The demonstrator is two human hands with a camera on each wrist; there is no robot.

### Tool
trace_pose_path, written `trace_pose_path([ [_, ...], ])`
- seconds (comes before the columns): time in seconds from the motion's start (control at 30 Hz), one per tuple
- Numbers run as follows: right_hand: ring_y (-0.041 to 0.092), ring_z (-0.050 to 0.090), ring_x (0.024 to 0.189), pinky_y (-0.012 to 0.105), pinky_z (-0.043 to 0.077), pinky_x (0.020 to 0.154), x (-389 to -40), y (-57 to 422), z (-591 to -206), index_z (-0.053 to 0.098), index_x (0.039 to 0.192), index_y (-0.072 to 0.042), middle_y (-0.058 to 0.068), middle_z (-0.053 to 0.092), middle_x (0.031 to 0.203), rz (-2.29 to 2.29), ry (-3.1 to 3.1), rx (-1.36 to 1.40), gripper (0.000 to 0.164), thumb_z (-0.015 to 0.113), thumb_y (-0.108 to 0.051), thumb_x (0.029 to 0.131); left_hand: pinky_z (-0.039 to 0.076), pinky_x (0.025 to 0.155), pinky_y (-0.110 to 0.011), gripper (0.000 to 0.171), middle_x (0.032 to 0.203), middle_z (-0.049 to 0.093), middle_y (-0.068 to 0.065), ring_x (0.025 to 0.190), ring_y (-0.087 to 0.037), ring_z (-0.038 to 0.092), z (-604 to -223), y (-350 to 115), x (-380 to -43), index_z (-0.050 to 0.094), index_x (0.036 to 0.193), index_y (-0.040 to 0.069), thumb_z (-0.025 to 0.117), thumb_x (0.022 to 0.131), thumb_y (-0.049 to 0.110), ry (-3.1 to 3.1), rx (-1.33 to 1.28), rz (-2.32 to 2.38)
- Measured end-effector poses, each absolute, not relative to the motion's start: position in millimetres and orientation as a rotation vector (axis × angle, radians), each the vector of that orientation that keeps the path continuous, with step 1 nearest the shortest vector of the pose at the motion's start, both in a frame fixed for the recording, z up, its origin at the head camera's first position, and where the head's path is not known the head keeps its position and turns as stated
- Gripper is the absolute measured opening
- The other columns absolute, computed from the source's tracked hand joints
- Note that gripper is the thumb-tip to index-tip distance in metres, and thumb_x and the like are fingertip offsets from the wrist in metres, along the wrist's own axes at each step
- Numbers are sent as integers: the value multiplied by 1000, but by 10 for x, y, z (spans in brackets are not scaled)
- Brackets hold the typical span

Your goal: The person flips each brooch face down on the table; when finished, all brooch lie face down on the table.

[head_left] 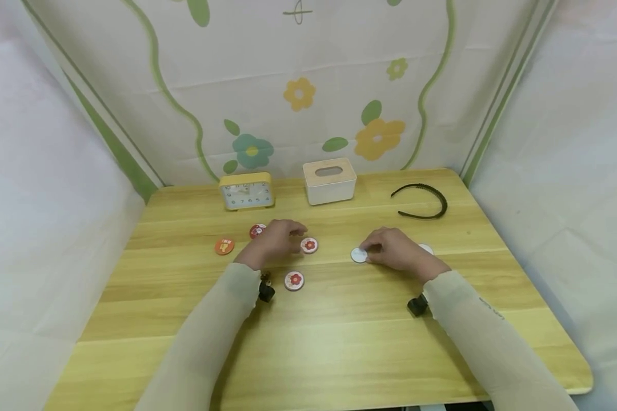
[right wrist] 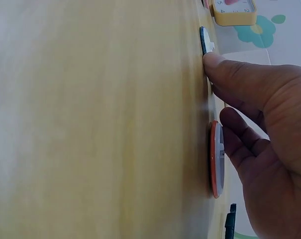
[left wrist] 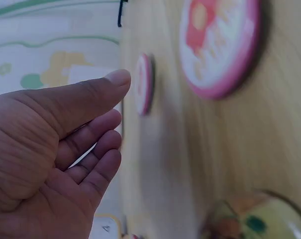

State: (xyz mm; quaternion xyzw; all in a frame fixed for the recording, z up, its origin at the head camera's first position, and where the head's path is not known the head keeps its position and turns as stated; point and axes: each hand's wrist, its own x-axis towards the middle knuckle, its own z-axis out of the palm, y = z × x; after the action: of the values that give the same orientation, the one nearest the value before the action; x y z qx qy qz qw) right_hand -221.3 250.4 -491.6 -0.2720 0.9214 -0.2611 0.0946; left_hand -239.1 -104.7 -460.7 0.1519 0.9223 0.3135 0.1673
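Your pale sleeves [head_left: 493,342] cross the near edge of the table [head_left: 339,354]. Your right hand [head_left: 395,249] pinches the rim of a white badge [head_left: 357,256], somewhat toward the far edge. Your left hand [head_left: 275,241], thumb and fingers apart, is just beside a flower badge [head_left: 310,245]; a hairband [head_left: 442,196] lies by the far right corner.

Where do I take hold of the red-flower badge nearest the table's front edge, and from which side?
Pinch opposite sides of its rim, probably from above with the left hand, which holds nothing. The badge lies flat on the table, flower side up, so its round edge looks the likeliest part to catch; nothing covers it.
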Motion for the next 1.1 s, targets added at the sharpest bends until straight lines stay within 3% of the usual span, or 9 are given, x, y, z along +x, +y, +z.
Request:
trace_pose_path([
  [0.17,30,67,127,55,53,113,-2211,2508,-4940,83,124,-20,1,77,129,-781,2737,-798,27,85,-22,97,48,122,-47,49,139,73,1,137,-23,63,-4721,-1100,-2412,72,141,17,88,95,20,2620,457,876],
  [0.4,31,69,125,56,54,111,-2204,2497,-4949,83,123,-19,2,78,128,-787,2747,-839,27,85,-19,96,56,104,-43,39,120,73,2,109,-22,65,-4744,-1049,-2409,77,131,20,88,94,18,2616,477,904],
  [0.5,30,68,126,55,54,111,-2204,2492,-4945,83,123,-19,1,78,128,-784,2747,-831,27,85,-21,97,56,99,-41,39,114,72,2,105,-23,63,-4732,-1019,-2398,78,131,18,88,93,16,2611,479,906],
  [0.87,29,69,122,53,58,105,-2197,2501,-4926,83,123,-20,1,78,128,-794,2751,-806,27,86,-21,96,56,90,-37,39,106,70,3,98,-21,63,-4817,-883,-2315,78,128,18,90,91,19,2571,566,911],
  [1.1,27,70,122,51,58,105,-2206,2498,-4931,83,122,-21,0,78,127,-800,2750,-763,26,86,-22,96,55,93,-38,37,110,72,6,101,-19,63,-4847,-747,-2288,79,126,22,91,91,19,2532,636,906],
])
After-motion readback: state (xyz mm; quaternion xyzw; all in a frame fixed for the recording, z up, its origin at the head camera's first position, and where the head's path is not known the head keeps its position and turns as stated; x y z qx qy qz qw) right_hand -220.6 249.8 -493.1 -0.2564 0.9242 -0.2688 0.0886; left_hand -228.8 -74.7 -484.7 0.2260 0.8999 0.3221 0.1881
